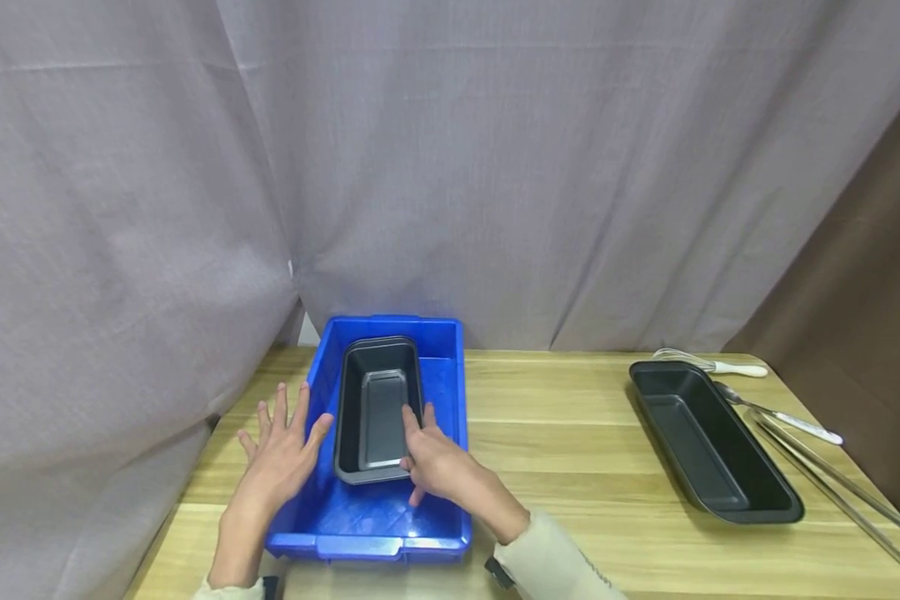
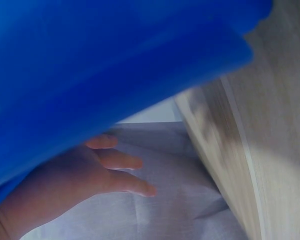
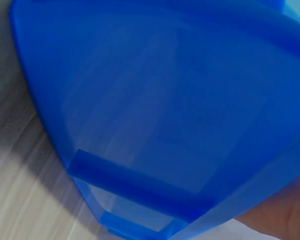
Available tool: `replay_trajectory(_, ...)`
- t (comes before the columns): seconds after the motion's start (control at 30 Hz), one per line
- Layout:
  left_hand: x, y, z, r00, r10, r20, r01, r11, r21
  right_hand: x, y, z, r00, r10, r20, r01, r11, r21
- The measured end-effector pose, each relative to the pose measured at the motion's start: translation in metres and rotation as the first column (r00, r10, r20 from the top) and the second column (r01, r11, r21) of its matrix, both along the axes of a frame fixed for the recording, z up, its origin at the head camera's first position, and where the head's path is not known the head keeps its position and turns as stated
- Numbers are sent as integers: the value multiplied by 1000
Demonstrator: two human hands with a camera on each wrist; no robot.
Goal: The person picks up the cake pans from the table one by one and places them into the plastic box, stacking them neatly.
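A dark loaf pan (image 1: 382,421) lies inside a blue plastic bin (image 1: 375,546), toward its left side. My left hand (image 1: 277,462), fingers spread and holding nothing, is at the bin's left rim; whether it touches the rim I cannot tell. Over the pan's near right corner is my right hand (image 1: 442,462), its fingers extended, with no grip on the pan visible. The left wrist view has the left hand (image 2: 85,172) partly behind the blue wall. Only a bit of the right hand (image 3: 282,212) appears in the right wrist view, past the bin's wall.
On the right of the wooden table (image 1: 547,450) sits a second, longer dark loaf pan (image 1: 701,442). Beyond it lie a whisk (image 1: 738,369), a white-handled utensil (image 1: 806,427) and long metal tongs (image 1: 847,496). A grey curtain (image 1: 510,175) hangs behind the table.
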State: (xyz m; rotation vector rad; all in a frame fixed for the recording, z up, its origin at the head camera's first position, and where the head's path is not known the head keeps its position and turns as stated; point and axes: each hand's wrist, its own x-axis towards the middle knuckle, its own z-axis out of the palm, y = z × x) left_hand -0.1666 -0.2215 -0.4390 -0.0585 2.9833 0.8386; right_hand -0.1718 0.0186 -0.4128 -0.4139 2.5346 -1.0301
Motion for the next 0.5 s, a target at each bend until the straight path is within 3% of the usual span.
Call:
replay_trajectory(0.13, 0, 0, 1, 1000, 0, 2, 0, 1000, -3, 3, -2, 1, 997, 19, -74, -13, 997, 71)
replay_trajectory(0.2, 1, 0, 1, 1000, 0, 3, 0, 1000, -6, 6, 1, 3, 982, 50, -183, -32, 994, 101)
replay_trajectory(0.27, 1, -1, 1, 1000, 2, 1, -2, 1000, -9, 7, 8, 6, 930, 81, -358, -54, 995, 84)
replay_trajectory(0.33, 1, -1, 2, 1000, 1, -2, -1, 1000, -9, 9, 25, 10, 852, 73, -519, -77, 997, 13)
replay_trajectory(0.4, 1, 0, 2, 1000, 0, -2, 0, 1000, -5, 10, 51, 11, 786, 29, -617, -106, 990, -89)
replay_trajectory(0.5, 1, 0, 1, 1000, -3, 2, 3, 1000, 1, 14, 105, 9, 753, -64, -655, -68, 982, -175)
